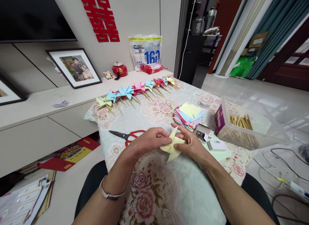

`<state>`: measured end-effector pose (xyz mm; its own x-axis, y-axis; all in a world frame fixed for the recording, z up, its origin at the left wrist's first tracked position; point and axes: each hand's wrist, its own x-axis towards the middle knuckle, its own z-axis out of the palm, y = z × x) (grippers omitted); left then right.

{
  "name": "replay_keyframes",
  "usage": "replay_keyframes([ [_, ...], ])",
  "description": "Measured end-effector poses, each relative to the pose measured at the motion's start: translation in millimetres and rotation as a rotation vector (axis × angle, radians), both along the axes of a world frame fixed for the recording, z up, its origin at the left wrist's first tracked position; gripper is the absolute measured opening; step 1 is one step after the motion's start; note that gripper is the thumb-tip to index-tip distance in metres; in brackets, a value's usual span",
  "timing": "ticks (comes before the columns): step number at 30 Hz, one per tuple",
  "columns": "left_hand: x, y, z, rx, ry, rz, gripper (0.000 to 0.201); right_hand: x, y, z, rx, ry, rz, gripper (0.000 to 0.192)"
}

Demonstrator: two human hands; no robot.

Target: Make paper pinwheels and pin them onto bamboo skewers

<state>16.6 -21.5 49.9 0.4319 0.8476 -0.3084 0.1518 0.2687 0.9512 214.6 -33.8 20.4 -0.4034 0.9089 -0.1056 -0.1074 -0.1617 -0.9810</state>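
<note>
A pale yellow paper pinwheel [172,151], with its points folded inward, is held up over the near part of the table. My left hand [154,138] pinches it from the left, fingers curled at its middle. From the right, my right hand [189,142] grips another part, with thumb in front and fingers behind. No stick shows on this pinwheel. Red-handled scissors [127,135] lie beside my left hand. A small open box of metal pins [201,134] and a white box [217,145] sit just right of my right hand.
Finished pinwheels on sticks [126,92] lie in a row along the table's far edge. A stack of coloured paper squares [189,113] is ahead of my hands. To the right stands a clear plastic bin [263,130] holding wooden sticks [241,122]. A floral tablecloth [154,192] covers the table.
</note>
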Motion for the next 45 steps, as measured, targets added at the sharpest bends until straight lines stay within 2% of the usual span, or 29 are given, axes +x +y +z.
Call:
replay_keyframes([
  [4,4.1,-14.0,-8.1,-0.017,-0.185,0.178,0.037,-1.2,2.9,-2.6,0.011,0.084,-0.122,0.085],
  [9,38.0,-31.6,-17.2,-0.07,-0.385,0.355,0.041,-3.2,2.3,-1.1,0.017,0.155,-0.201,0.083],
  [12,53.6,-33.4,-20.4,-0.036,-0.354,0.482,0.04,-4.4,1.7,0.3,0.028,0.156,-0.223,0.082],
  [16,56.8,-30.8,-26.4,0.06,-0.176,0.588,0.031,-5.9,1.7,-0.6,0.019,0.151,-0.22,0.082],
  [23,50.0,-30.9,-30.8,0.078,-0.116,0.59,0.026,-6.8,1.5,-5.3,0.005,0.121,-0.188,0.076],
  [31,45.7,-32.1,-25.8,0.073,-0.075,0.573,0.016,-6.2,0.8,-10.1,0.064,0.041,-0.155,0.075],
  [38,50.5,-32.8,-24.1,0.072,-0.138,0.627,0.012,-7.7,0.5,-7.6,0.037,0.037,-0.159,0.072],
  [45,35.1,-29.9,-37.9,-0.041,-0.274,0.579,0.019,-5.7,3.2,-10.7,0.022,0.072,-0.137,0.059],
])
